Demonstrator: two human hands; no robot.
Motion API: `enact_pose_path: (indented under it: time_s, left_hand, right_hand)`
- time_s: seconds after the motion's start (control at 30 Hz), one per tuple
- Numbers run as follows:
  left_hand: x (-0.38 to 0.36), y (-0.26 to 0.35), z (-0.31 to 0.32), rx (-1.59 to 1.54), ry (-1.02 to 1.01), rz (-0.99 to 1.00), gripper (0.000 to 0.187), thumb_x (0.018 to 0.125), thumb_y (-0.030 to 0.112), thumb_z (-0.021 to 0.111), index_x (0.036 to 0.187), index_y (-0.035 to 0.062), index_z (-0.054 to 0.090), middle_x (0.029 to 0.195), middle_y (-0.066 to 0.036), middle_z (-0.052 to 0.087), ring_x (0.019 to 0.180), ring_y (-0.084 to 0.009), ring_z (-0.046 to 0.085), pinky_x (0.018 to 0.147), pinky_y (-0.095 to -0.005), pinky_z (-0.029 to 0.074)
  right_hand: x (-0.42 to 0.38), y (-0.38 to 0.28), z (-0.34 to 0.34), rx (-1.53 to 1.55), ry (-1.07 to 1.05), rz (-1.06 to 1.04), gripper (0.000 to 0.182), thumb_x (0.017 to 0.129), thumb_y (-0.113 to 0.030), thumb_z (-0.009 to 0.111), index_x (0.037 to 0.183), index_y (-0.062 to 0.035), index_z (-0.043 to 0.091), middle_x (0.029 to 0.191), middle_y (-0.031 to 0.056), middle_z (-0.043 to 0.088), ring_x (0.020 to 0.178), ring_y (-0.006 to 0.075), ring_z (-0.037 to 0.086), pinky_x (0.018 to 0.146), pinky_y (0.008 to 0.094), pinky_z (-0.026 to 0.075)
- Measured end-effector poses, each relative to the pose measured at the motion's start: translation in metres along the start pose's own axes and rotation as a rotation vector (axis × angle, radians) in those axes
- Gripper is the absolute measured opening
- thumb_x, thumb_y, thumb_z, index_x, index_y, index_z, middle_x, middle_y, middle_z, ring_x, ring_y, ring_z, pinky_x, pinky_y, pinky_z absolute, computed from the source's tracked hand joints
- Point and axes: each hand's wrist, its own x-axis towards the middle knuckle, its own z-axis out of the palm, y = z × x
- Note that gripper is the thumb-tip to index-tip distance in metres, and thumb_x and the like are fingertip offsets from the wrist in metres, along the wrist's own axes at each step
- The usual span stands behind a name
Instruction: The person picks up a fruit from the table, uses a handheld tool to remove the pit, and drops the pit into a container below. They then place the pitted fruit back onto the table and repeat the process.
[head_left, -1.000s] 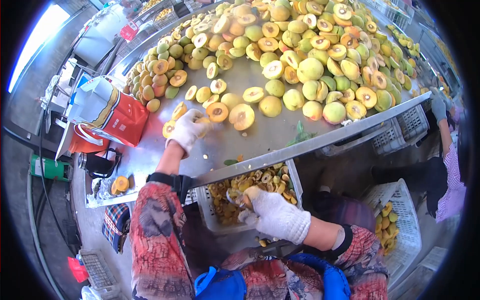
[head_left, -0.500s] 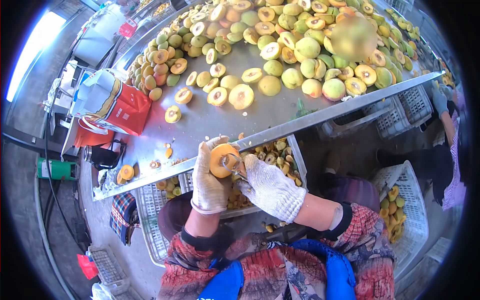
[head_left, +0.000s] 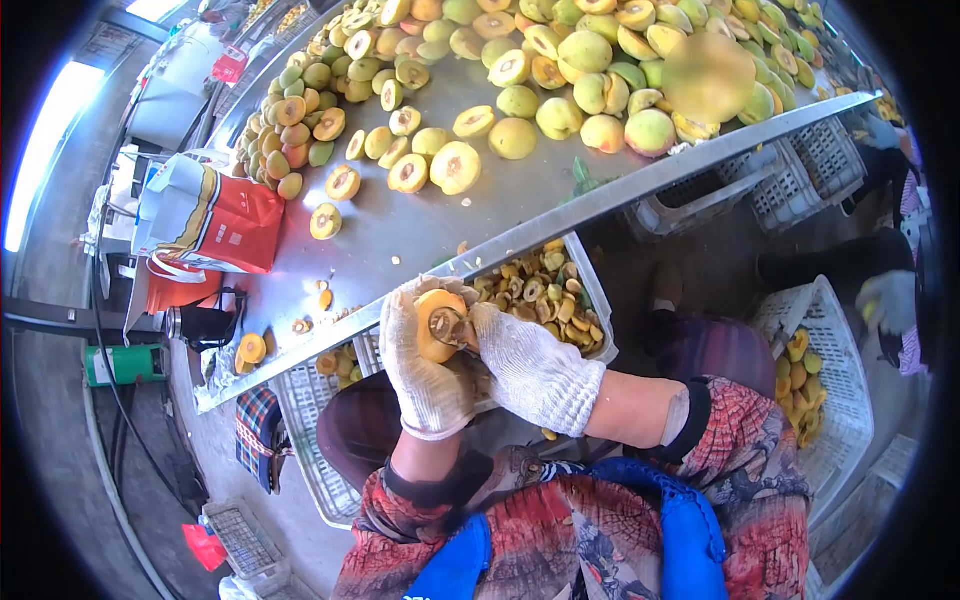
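Left hand (head_left: 425, 365) fingers wrap a halved peach (head_left: 437, 322); right hand (head_left: 530, 365) fingers grip a pitting tool, pit not out. Above the crate (head_left: 600, 310) of pits, the desk (head_left: 400, 250) holds loads of fruit left.

A fruit-processing workshop is showing here; a long steel table (head_left: 420, 240) is carrying heaped halved peaches (head_left: 560, 60) towards twelve o'clock; white plastic crates (head_left: 800, 170) are sitting beneath at three o'clock; another worker's gloved hand (head_left: 888, 300) is working nearby.
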Motion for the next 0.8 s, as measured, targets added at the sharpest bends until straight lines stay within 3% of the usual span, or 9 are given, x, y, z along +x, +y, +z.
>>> enact_pose_path:
  time_s: [0.1,0.23,0.43,0.7,0.8]
  left_hand:
    - [-0.004,0.002,0.0,0.082,0.0,0.015,0.037,0.093,0.04,0.052,0.1,0.0036,0.057,0.094,-0.013,0.059,0.088,-0.0249,0.058,0.082,-0.0355,0.049]
    - [-0.003,0.005,-0.007,0.248,-0.064,0.061,0.037,0.092,0.038,0.054,0.1,0.0021,0.057,0.092,-0.014,0.06,0.085,-0.0241,0.059,0.079,-0.0349,0.05]
    - [-0.003,0.019,-0.006,0.377,-0.147,-0.043,0.034,0.091,0.034,0.055,0.097,-0.0003,0.058,0.088,-0.016,0.062,0.08,-0.0232,0.061,0.073,-0.0344,0.051]
    - [0.0,0.007,0.0,0.319,-0.008,0.057,0.028,0.09,0.028,0.057,0.095,-0.0003,0.059,0.087,-0.014,0.061,0.079,-0.0214,0.06,0.072,-0.0315,0.051]
    - [0.001,0.005,0.003,0.298,0.058,0.059,0.026,0.09,0.026,0.059,0.095,0.0005,0.059,0.086,-0.012,0.061,0.078,-0.0207,0.06,0.071,-0.0309,0.05]
  right_hand:
    - [-0.004,0.003,0.002,0.051,0.055,-0.136,0.038,0.086,-0.02,0.058,0.115,-0.0004,0.045,0.096,0.0259,0.06,0.089,0.0433,0.059,0.073,0.0456,0.051]
    - [-0.009,0.004,0.008,0.114,0.021,-0.099,0.038,0.086,-0.021,0.058,0.115,-0.0003,0.046,0.094,0.0261,0.06,0.089,0.0423,0.06,0.072,0.0456,0.052]
    - [-0.011,-0.002,0.002,0.114,-0.032,-0.07,0.039,0.084,-0.021,0.058,0.114,0.001,0.046,0.09,0.0255,0.061,0.085,0.0423,0.061,0.071,0.0468,0.051]
    - [-0.002,-0.004,-0.001,0.122,-0.065,-0.009,0.04,0.084,-0.019,0.059,0.117,-0.0002,0.045,0.093,0.0261,0.061,0.083,0.0438,0.061,0.07,0.0486,0.052]
    - [0.001,0.0,0.005,0.142,-0.008,-0.083,0.04,0.085,-0.021,0.059,0.116,0.0001,0.045,0.092,0.026,0.061,0.084,0.044,0.061,0.071,0.0484,0.052]
